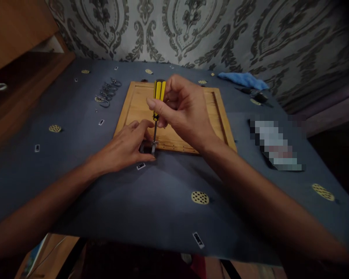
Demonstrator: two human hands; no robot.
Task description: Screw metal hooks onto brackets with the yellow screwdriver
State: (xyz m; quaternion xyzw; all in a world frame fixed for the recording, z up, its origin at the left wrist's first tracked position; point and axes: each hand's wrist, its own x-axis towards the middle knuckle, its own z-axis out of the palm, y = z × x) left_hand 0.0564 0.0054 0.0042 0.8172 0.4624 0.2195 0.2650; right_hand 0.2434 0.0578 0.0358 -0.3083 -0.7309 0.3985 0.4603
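A wooden board with a raised rim (174, 112) lies flat on the table. My right hand (186, 110) grips a yellow and black screwdriver (159, 95), held upright with its shaft pointing down. The tip meets a small metal piece (154, 147) at the board's near edge, left of its middle. Around that piece, my left hand (130, 145) has its thumb on the near side and its fingers on the board, steadying the metal piece between them.
Several metal hooks or rings (108, 91) lie left of the board on the grey patterned tablecloth (163, 205). Behind to the right are a blue cloth (244, 80) and a dark tool (257, 95). A pixelated dark-edged object (276, 145) lies right; a wooden cabinet (20, 35) stands left.
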